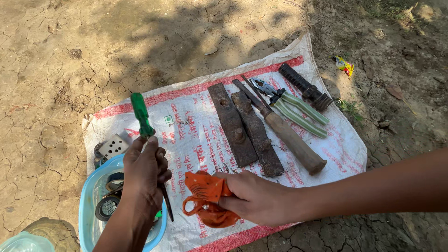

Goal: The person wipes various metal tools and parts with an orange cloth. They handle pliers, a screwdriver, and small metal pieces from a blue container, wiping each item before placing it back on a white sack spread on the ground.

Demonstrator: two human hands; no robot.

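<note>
left hand (pixel 145 170) wrapped round a green-handled screwdriver (pixel 141 115), right hand (pixel 255 198) pinching a crumpled orange plastic piece (pixel 205 198), rusty flat metal bars (pixel 245 128) just beyond on white woven sack (pixel 186 126)

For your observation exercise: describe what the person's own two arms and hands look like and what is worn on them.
Both forearms are bare, with no sleeves in view. The left hand and right hand wear no gloves, and no rings, watch or bracelet show. The fingers are uncovered too.
</note>
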